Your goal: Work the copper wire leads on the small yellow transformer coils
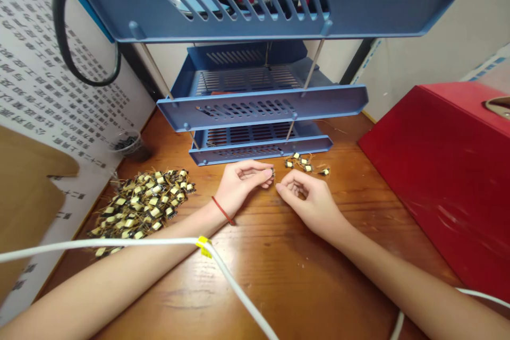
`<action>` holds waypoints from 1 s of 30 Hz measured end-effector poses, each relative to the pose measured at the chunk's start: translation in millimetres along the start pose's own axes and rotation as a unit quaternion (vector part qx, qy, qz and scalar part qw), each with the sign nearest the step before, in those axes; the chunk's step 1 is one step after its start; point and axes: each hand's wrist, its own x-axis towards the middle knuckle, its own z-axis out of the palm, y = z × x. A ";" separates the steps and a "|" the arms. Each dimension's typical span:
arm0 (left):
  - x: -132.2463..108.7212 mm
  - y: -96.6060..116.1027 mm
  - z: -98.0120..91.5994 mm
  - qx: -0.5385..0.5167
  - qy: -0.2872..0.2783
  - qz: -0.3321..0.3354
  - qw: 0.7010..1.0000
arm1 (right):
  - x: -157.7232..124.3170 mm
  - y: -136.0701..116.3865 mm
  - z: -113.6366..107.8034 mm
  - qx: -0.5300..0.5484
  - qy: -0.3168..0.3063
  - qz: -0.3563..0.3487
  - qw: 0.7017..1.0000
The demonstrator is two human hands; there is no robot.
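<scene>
Between the thumb and fingers of my left hand (247, 180) is a small transformer (273, 172), mostly covered by the fingertips, with thin copper-coloured wires hanging from it. My right hand (305, 194) is just to its right, thumb and forefinger pinched at the end of those wires. Left of my left hand lies a big heap of similar small transformers (137, 206), with yellow-wrapped middles, black ends and loose wires. A few more small transformers (305, 161) lie on the table beyond my right hand.
A tiered blue tray rack (263, 106) stands behind my hands, its top tier overhanging. On the right is a red box (430, 170). A clear cup (133, 146) of dark bits sits at left. A white cable (235, 281) crosses in front of my left forearm.
</scene>
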 end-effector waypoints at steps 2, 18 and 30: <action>-0.5 0.7 0.5 0.000 0.000 0.000 1.000 | -0.1 -3.0 0.3 -0.012 -0.008 -0.008 1.000; -0.1 0.6 1.3 0.003 0.012 0.005 1.000 | -3.1 -2.9 -1.8 0.002 0.041 -0.046 0.998; -0.8 2.4 2.4 -0.002 0.007 -0.001 1.000 | -8.2 -10.6 -3.6 -0.039 0.006 -0.084 0.996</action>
